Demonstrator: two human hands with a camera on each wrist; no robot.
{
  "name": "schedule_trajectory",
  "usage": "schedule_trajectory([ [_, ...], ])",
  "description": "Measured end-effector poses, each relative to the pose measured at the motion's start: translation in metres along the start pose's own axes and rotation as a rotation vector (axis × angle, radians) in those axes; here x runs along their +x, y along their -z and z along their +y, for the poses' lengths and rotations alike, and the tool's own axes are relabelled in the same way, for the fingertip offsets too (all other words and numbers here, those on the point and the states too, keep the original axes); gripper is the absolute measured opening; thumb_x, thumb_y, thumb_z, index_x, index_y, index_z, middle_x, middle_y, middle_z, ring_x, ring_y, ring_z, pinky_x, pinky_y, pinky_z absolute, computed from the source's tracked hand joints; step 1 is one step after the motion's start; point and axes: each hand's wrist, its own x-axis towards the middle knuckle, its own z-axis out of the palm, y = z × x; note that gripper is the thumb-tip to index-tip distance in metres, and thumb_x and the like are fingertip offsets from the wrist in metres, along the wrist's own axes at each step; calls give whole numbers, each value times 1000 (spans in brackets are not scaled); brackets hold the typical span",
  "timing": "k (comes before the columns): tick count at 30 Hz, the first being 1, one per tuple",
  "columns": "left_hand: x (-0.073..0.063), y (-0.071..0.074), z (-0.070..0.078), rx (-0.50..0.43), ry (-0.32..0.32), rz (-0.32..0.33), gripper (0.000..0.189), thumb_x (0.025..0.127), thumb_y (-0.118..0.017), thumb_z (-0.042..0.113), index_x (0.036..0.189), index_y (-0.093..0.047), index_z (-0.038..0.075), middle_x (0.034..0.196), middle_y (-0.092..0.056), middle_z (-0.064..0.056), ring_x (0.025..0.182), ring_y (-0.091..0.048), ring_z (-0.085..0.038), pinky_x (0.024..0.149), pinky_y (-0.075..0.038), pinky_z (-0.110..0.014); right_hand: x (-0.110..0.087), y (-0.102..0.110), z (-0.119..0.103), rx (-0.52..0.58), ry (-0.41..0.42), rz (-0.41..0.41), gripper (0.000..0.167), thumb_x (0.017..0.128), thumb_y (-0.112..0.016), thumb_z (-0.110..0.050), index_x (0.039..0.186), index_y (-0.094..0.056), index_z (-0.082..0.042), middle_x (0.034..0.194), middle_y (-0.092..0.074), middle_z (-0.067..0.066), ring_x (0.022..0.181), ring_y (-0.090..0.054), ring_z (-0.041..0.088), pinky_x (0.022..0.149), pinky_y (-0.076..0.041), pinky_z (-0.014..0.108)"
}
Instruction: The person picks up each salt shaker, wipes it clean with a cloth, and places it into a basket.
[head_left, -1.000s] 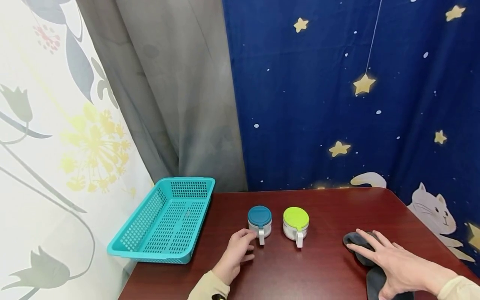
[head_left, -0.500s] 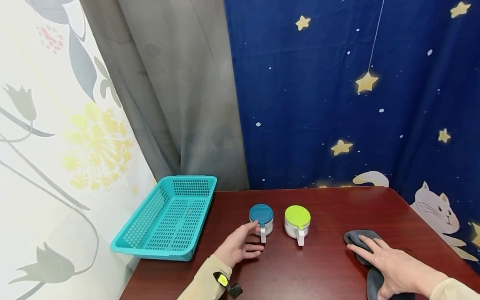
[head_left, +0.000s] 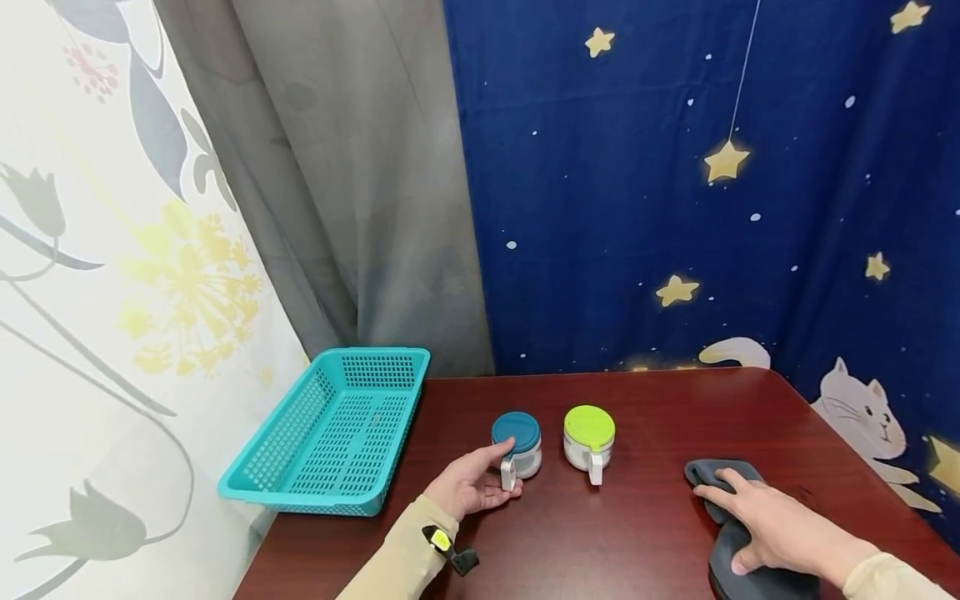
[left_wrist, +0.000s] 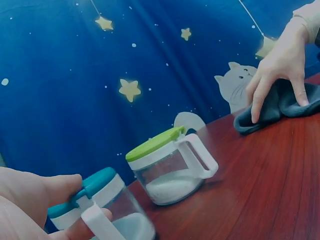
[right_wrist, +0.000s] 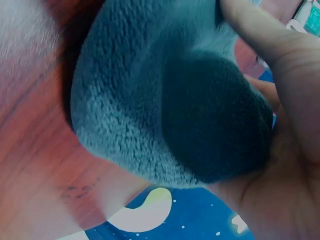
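Note:
My left hand (head_left: 474, 486) holds a clear seasoning jar with a blue lid (head_left: 517, 431). Its thumb presses on the lid while a finger hooks behind the white handle (left_wrist: 102, 224); the jar tilts slightly. Just to the right, a matching jar with a lime-green lid (head_left: 589, 427) stands upright, its handle toward me. Pale contents (left_wrist: 175, 185) show inside it in the left wrist view. At the right of the table, my right hand (head_left: 780, 522) grips a bunched dark grey cloth (head_left: 765, 575) between thumb and fingers. Part of the cloth is hidden under the palm.
A turquoise perforated basket (head_left: 375, 506) stands at the left side of the dark red table (head_left: 600, 550). Behind the table hang a grey curtain (head_left: 390, 208) and a blue starry curtain (head_left: 622, 183). A white floral curtain (head_left: 90, 333) hangs at the left.
My left hand has moved from beside the blue-lidded jar onto its lid and handle, and the jar has tilted. My right hand has drawn in on the cloth, whose near part shifted left.

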Motion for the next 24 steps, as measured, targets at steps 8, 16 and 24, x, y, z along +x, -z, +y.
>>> schedule_trajectory([
  [8, -12, 5, 4, 48, -13, -30, 71, 85, -78, 50, 123, -57, -6, 108, -65, -35, 85, -72, -35, 78, -56, -39, 0, -2, -1, -53, -50, 126, 113, 64, -91, -46, 151, -36, 0, 132, -52, 27, 104, -62, 41, 78, -53, 56],
  [16, -45, 13, 5, 167, -127, -1, 64, 91, -70, 52, 118, -64, -6, 96, -70, -28, 71, -73, -30, 71, -60, -36, 5, -5, -5, -115, -83, 202, 88, 63, -95, -26, 132, -53, 9, 119, -59, 29, 88, -67, 36, 70, -56, 51],
  [24, -76, 15, 12, 140, -206, -2, 65, 95, -68, 46, 127, -58, -9, 106, -68, -27, 78, -73, -36, 80, -58, -44, 1, -9, -5, -158, -25, 270, 69, 66, -92, -10, 126, -59, 1, 106, -67, 18, 84, -67, 31, 67, -57, 50],
])
